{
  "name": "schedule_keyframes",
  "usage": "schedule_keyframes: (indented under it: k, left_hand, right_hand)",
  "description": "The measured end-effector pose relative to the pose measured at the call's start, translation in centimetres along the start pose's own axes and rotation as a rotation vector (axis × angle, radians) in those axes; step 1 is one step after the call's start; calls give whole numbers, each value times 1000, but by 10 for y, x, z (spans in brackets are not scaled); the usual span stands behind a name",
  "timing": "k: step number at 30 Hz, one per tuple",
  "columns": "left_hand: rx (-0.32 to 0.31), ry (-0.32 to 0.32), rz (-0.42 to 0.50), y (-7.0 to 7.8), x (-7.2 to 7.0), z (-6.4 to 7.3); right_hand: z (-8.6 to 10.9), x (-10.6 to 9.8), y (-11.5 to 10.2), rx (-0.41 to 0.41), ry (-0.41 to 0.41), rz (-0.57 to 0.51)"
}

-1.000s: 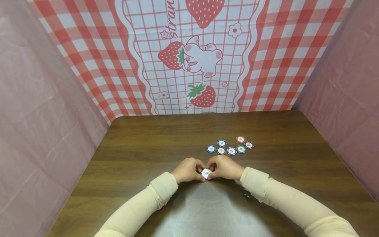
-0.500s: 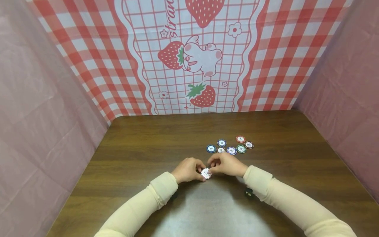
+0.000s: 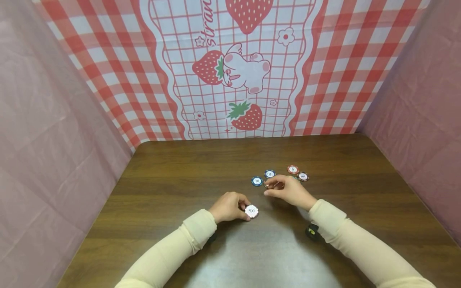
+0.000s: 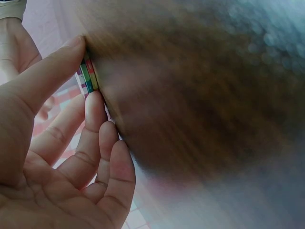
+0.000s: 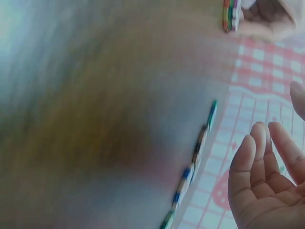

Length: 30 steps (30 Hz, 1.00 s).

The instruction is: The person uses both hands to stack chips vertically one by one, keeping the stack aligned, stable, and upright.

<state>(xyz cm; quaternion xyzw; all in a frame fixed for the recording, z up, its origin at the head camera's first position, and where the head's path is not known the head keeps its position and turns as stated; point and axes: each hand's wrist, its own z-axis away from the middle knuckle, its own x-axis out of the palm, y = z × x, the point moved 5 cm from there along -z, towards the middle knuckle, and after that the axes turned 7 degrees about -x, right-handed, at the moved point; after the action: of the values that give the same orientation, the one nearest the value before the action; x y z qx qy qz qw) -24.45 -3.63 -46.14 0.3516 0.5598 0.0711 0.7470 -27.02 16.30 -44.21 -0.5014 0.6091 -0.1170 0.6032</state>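
Note:
A short stack of poker chips [image 3: 251,211], topped by a white chip marked 500, stands on the table. My left hand [image 3: 230,207] pinches it between thumb and fingers. In the left wrist view the stack's coloured edges [image 4: 88,75] show between thumb and fingertips. My right hand [image 3: 289,193] hovers over the loose chips, its fingers loosely bent and nothing held in the right wrist view. A blue-edged chip [image 3: 257,181] lies just left of its fingertips, and another dark blue chip [image 3: 269,174] lies behind them. The right hand hides some chips.
A red chip [image 3: 293,169] and a dark-edged chip [image 3: 303,176] lie flat beyond my right hand. The brown wooden table [image 3: 173,172] ends at a strawberry-patterned cloth [image 3: 237,116] at the back. Pink cloth [image 3: 417,100] hangs at both sides.
My right hand has let go of the stack and moved forward and right, over the loose chips. My left hand stays at the stack, whose 500 chip now shows fully.

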Motion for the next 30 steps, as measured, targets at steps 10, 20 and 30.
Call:
schedule_keyframes:
  k: [10,20,30]
  left_hand:
    - [-2,4,0,0,1,0]
    - [-8,2,7,-1,1,0]
    - [2,6,-17,1,0,2]
  right_hand:
    - [10,-35,16,52,117,54]
    - [20,-63,35,52,237,57]
    - [32,-90,52,121,287,47]
